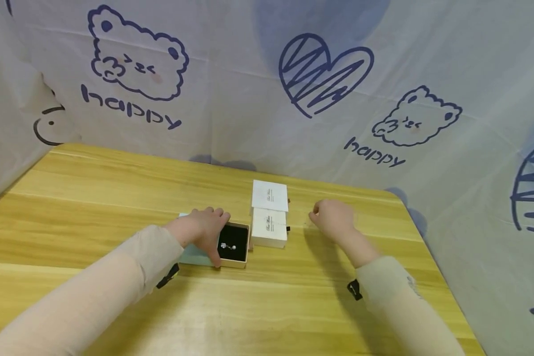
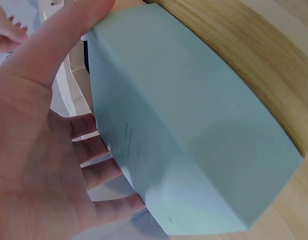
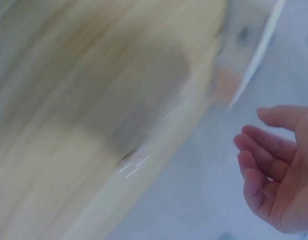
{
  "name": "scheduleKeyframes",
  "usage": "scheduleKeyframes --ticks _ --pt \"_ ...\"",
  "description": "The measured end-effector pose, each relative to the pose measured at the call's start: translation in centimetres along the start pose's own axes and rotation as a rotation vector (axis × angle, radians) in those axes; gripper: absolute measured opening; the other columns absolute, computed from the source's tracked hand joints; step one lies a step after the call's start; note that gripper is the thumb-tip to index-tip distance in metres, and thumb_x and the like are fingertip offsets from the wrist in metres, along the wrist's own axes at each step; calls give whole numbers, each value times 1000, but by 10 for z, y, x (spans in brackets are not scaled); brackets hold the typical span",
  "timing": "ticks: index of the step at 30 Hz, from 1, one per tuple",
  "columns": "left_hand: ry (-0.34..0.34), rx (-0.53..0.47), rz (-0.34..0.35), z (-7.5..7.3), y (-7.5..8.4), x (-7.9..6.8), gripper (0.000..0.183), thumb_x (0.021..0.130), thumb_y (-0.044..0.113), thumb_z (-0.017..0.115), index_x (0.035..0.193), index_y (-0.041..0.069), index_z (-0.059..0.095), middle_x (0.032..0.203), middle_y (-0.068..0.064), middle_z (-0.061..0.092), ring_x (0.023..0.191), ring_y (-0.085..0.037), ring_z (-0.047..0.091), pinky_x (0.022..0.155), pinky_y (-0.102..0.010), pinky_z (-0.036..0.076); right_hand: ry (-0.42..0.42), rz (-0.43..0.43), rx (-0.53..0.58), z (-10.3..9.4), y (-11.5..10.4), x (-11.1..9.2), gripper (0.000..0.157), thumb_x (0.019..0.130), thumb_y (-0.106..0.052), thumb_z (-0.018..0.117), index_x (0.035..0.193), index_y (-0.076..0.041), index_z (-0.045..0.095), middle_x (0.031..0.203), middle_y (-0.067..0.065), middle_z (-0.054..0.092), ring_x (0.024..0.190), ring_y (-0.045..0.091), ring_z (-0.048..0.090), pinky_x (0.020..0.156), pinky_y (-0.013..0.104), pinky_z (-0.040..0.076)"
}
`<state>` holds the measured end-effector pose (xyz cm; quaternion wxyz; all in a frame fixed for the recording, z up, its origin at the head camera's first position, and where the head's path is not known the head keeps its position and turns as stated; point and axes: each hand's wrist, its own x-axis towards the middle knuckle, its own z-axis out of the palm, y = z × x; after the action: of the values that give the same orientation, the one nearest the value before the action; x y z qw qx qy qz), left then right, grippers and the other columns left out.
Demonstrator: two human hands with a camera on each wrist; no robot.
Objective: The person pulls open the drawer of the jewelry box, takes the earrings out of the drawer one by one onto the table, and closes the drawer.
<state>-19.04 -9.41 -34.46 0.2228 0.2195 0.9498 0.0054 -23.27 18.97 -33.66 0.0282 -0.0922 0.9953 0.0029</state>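
Note:
My left hand (image 1: 203,229) grips a light blue jewelry box (image 1: 197,254) from above, thumb on its near side and fingers over the far side. Its inner tray (image 1: 234,264) is slid out to the right, showing a black insert with a small silvery piece of jewelry (image 1: 228,246). In the left wrist view the blue sleeve (image 2: 193,110) fills the middle, the thumb and fingertips touching its edges. To the right, my right hand (image 1: 335,217) is above the table with fingers loosely curled; the right wrist view shows nothing between its thumb and fingers (image 3: 253,185).
Two white boxes with printed lids, the farther one (image 1: 270,195) and the nearer one (image 1: 269,226), stand just right of the tray. Small dark tabs stick out on their right. A cloth (image 1: 231,99) with drawings hangs behind the wooden table (image 1: 231,306).

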Motion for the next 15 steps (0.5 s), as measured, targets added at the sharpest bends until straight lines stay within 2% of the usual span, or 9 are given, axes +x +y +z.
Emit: scheduleKeyframes --ticks 2,7,11,15 --pt "3 9 4 0 -1 0 103 63 54 80 139 3 33 136 -17 42 122 -36 43 96 -58 39 15 -75 29 -4 -23 -3 23 89 -29 60 96 -10 72 91 5 71 67 17 61 50 28 45" --pt "4 24 14 0 -2 1 102 64 55 79 138 2 34 135 -17 42 121 -36 43 96 -59 39 12 -315 109 -2 -71 -10 17 88 -23 63 93 -10 73 88 2 71 78 17 61 69 31 50" --pt "7 22 15 0 -1 1 102 63 56 79 137 2 34 134 -17 43 120 -36 44 95 -59 39 17 -531 132 9 -97 -15 13 85 -18 67 92 -10 74 87 0 72 81 18 59 78 35 48" --pt "8 18 14 0 -2 1 101 63 56 79 136 2 35 134 -17 43 120 -37 44 95 -60 39 -5 -644 108 19 -115 -20 16 84 -20 68 97 -12 73 94 -1 72 86 17 58 79 36 45"
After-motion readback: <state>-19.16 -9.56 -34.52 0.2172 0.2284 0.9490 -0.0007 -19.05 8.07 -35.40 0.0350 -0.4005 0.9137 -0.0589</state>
